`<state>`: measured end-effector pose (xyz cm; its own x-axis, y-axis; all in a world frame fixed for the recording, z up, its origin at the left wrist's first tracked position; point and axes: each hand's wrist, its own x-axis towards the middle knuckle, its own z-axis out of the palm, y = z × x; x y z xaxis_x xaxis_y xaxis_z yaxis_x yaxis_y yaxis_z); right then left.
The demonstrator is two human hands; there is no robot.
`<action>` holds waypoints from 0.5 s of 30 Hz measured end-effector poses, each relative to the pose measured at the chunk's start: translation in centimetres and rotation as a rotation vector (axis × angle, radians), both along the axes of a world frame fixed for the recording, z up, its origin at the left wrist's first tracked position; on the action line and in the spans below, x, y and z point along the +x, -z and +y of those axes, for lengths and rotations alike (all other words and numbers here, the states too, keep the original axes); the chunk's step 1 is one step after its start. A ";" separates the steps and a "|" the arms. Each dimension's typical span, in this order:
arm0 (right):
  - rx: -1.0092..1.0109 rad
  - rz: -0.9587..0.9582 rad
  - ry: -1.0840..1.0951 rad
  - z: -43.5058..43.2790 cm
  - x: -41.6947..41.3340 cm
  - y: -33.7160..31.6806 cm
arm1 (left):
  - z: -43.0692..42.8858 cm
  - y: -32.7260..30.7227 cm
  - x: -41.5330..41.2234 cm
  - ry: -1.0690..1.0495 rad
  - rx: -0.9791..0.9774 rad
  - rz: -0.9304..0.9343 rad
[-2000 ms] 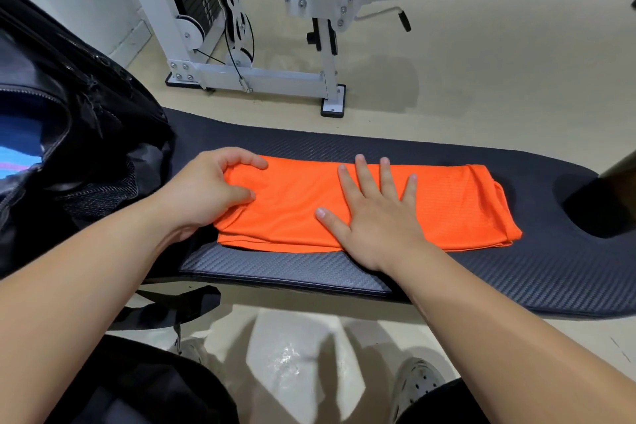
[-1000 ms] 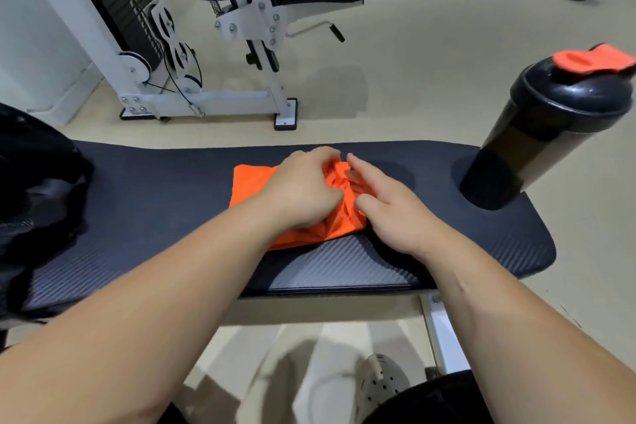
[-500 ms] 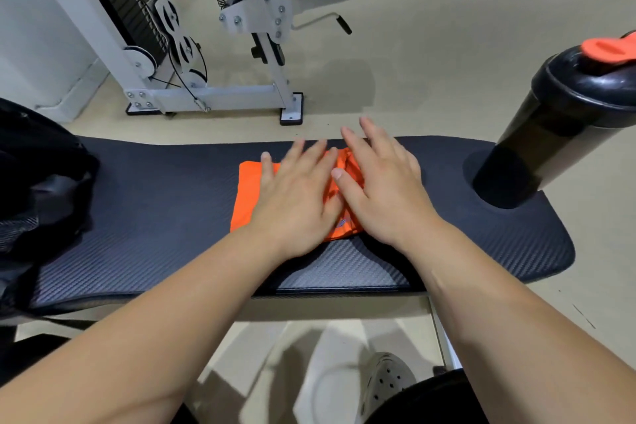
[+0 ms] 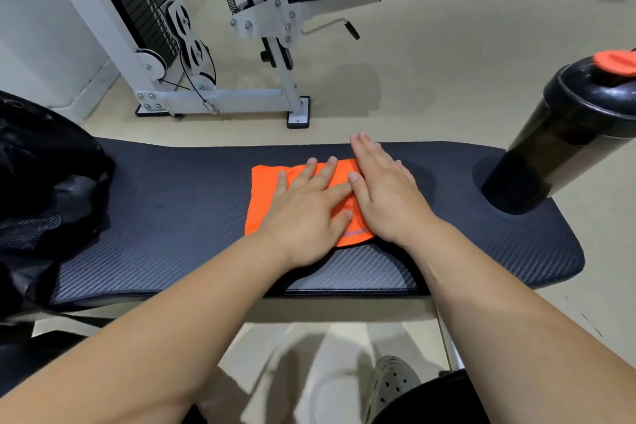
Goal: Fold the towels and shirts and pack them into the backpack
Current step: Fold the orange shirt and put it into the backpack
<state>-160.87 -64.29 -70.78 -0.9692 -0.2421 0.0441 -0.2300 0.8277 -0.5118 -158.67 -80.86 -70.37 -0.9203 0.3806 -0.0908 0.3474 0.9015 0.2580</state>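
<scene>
Orange, thin knit cloth, a folded shirt [image 4: 266, 198], is lying near the middle of the padded bench [image 4: 179, 210]. I am pressing my left hand [image 4: 306, 213] and right hand [image 4: 385, 196] flat on it, fingers spread and gripping nothing, likely to flatten the fold. The black backpack [image 4: 44, 196] is slumping at the bench's left end; a smooth dark shaker bottle [image 4: 564, 138] is standing at the right end.

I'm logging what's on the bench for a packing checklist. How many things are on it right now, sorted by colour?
Orange: 1, the folded orange garment, pressed flat under the left hand and right hand.
Black: 2, the backpack at the left end and the shaker bottle at the right end, which has an orange cap.
Total: 3 on the bench.
</scene>
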 end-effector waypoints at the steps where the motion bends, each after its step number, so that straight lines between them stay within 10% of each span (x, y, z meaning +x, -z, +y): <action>1: 0.013 0.007 -0.018 -0.1 -0.2 0.2 | -1.2 -0.5 0.5 -0.003 0.032 0.026; 15: 0.301 -0.084 -0.027 -3.0 2.7 -1.2 | -12.9 -0.1 2.9 -0.432 0.174 -0.008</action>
